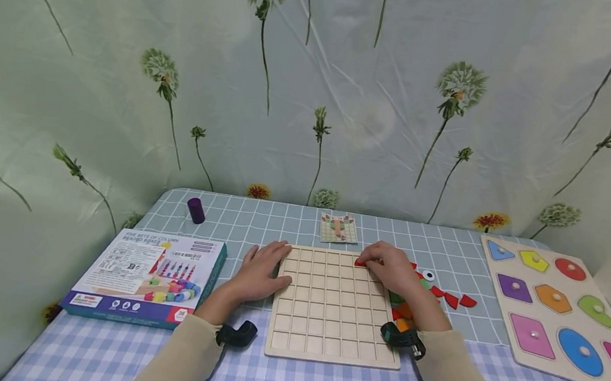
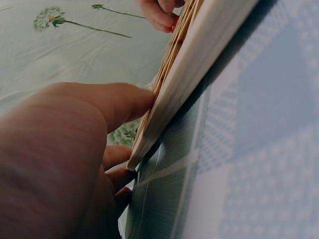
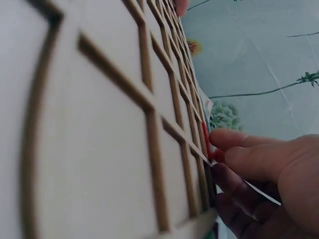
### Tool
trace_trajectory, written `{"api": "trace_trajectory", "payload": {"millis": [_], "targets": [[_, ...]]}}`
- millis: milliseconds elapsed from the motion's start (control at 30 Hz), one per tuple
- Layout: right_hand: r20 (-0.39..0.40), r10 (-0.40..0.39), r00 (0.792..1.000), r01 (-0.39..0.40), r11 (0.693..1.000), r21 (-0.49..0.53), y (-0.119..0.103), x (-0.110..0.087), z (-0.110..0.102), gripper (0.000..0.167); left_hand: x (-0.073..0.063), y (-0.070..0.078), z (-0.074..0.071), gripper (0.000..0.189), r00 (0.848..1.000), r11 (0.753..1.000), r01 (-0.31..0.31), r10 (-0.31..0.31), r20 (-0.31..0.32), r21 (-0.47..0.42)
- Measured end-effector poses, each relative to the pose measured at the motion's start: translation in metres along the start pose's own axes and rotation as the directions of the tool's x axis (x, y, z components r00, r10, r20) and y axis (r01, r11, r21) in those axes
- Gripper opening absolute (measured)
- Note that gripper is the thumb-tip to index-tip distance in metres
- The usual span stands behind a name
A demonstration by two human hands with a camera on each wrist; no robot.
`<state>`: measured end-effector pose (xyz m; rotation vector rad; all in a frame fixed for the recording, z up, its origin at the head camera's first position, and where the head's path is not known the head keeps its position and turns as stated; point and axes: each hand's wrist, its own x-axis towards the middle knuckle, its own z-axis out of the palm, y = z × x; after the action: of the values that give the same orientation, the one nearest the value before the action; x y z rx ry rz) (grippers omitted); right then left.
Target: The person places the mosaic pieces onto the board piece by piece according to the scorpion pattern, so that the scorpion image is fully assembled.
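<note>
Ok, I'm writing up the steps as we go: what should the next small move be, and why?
Probably have the right hand ease the red piece flat into a square: its fingers are already at the piece over the board's far row, and the left hand touches the board's left edge, which may help steady it.

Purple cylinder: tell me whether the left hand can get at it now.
Probably yes: the left hand merely touches the grid board, and the box before the purple cylinder looks low enough to clear.
</note>
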<state>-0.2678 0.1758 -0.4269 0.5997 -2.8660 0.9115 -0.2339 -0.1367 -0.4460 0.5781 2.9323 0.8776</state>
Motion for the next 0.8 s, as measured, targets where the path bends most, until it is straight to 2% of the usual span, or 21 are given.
{"api": "trace_trajectory", "payload": {"millis": [133,300,533,667,800], "targets": [[0.019,0.034,0.999,-0.034,0.999,0.03,0.003,-0.003,-0.013,0.017,0.001,0.0,0.0,0.076,1.0,1.0,0.001,-0.002,0.009,0.011],[-0.012,0.111,0.994,-0.11,0.992,0.059,0.011,-0.01,-0.032,0.019,0.001,-0.001,0.0,0.08,1.0,1.0,0.004,-0.004,0.008,0.023],[-0.051,0.178,0.983,-0.177,0.984,0.023,0.03,-0.021,-0.058,0.024,0.001,0.0,0.0,0.079,1.0,1.0,0.015,-0.015,0.001,0.007],[-0.02,0.26,0.965,-0.261,0.965,-0.012,0.04,-0.029,-0.069,0.027,0.001,0.0,0.0,0.079,1.0,1.0,0.02,-0.02,-0.007,0.002],[0.039,0.311,0.949,-0.31,0.95,-0.033,0.052,-0.035,-0.078,0.03,0.002,0.0,0.0,0.078,1.0,1.0,0.017,-0.017,-0.014,0.001]]}}
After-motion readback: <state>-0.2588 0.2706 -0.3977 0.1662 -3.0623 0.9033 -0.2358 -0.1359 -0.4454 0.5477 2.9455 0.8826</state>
